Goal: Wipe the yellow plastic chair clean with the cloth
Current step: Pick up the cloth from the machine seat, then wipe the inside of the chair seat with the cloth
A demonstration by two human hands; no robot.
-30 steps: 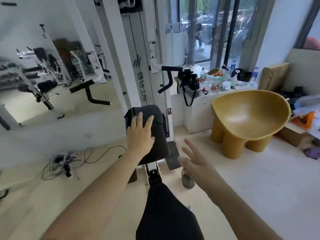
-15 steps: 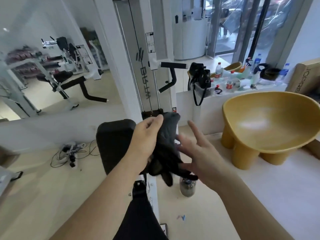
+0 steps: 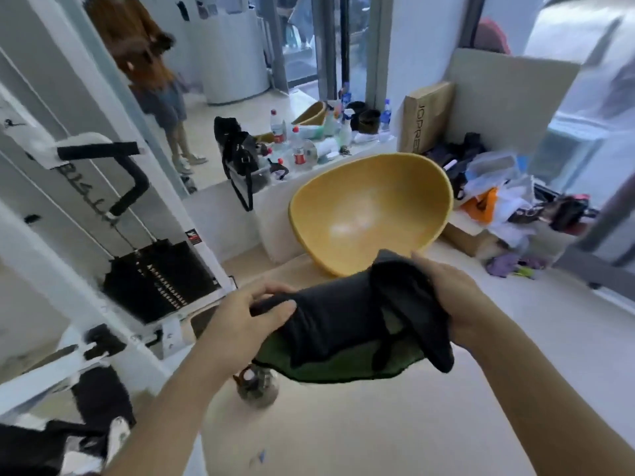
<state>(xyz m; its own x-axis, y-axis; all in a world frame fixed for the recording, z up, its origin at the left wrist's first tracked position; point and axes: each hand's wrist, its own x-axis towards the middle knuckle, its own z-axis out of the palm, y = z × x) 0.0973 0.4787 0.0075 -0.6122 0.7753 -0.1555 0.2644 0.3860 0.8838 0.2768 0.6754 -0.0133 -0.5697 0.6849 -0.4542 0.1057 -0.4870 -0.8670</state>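
The cloth (image 3: pixel 347 321), previously held by the left hand (image 3: pixel 240 321) alone, is now gripped by the right hand (image 3: pixel 453 300) too, ready for the untouched yellow chair (image 3: pixel 371 207)

Both hands, left (image 3: pixel 245 321) and right (image 3: pixel 457 304), grip dark cloth (image 3: pixel 343 324) before yellow chair (image 3: pixel 371 207).

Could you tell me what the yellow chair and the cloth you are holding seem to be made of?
Yellow chair: apparently moulded plastic, smooth with a soft sheen; pale highlights show in the seat. Cloth: soft dark fabric, green underneath, matte, folding and drooping between both hands.
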